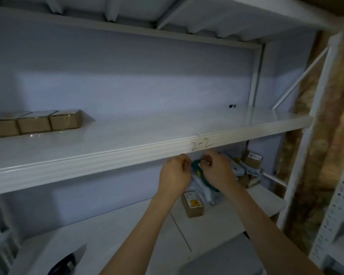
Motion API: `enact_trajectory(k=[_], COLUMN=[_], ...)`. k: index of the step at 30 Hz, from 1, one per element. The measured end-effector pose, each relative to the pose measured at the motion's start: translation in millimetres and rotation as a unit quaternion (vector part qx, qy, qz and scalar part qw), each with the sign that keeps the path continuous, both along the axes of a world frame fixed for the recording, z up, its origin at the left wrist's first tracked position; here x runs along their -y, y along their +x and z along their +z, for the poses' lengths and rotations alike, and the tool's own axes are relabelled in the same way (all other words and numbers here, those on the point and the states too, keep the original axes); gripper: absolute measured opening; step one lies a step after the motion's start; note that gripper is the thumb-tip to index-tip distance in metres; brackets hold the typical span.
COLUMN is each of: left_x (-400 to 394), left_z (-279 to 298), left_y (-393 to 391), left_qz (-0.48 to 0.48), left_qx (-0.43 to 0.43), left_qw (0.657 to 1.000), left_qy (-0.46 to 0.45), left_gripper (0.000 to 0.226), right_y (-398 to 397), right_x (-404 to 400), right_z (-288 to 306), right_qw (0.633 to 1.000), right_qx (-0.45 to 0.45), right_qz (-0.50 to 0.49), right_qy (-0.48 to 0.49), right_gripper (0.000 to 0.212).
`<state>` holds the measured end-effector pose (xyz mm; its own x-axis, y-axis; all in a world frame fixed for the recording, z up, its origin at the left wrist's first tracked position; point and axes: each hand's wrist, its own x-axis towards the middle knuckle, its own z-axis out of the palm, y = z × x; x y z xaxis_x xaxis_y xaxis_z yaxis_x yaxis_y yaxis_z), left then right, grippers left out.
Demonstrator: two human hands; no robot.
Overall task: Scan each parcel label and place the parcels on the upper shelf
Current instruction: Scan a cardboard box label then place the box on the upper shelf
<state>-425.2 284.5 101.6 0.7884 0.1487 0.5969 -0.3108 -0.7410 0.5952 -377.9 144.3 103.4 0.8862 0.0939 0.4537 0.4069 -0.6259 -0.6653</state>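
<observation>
Both hands are working just under the front lip of the white metal upper shelf (127,139), near the handwritten "2-2" mark (202,145). The left hand (175,173) is showing its back to the camera with fingers curled inward; it is apparently pinching the edge of a soft pale-grey plastic mailer parcel (199,180), though the contact itself is hidden. The right hand (216,171) is gripping a teal-green handheld scanner (197,164), fingers wrapped around it, its head pointing toward the left hand. The mailer is sitting between and below the hands, above the right part of the white lower shelf (117,225), where a small brown cardboard box with a white label and yellow sticker (192,204) and further bagged and boxed parcels (250,165) are lying toward the right rear corner. Three brown cardboard boxes (35,122) are already standing in a row at the left end of the upper shelf. Judgement: the mailer is looking light, floppy and slick, so the label is likely needing to be pulled flat for scanning; supporting it from beneath or gripping a corner firmly should be keeping it from sliding. The boxes are looking stiff and light, best held across opposite side faces.
</observation>
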Motion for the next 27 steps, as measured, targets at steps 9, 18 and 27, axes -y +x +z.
enact_trajectory(k=[9, 18, 27], left_x=[51.1, 27.1, -2.6], left_z=[-66.7, -158.5, -244.5], left_y=[87.0, 155.4, 233.8], left_qz=[0.052, 0.115, 0.115], left_qx=[-0.141, -0.277, -0.43], left_qw=[0.987, 0.937, 0.782], left_qy=[-0.058, -0.179, -0.436], left_gripper=[0.027, 0.019, 0.011], right_y=[76.4, 155.3, 239.2], right_x=[73.4, 55.5, 33.0], right_z=[-56.8, -144.9, -213.7], right_qw=[0.991, 0.952, 0.884], right_qx=[-0.133, -0.302, -0.465], right_qz=[0.021, 0.04, 0.01], right_qy=[-0.005, -0.034, 0.044], right_gripper=[0.02, 0.029, 0.021])
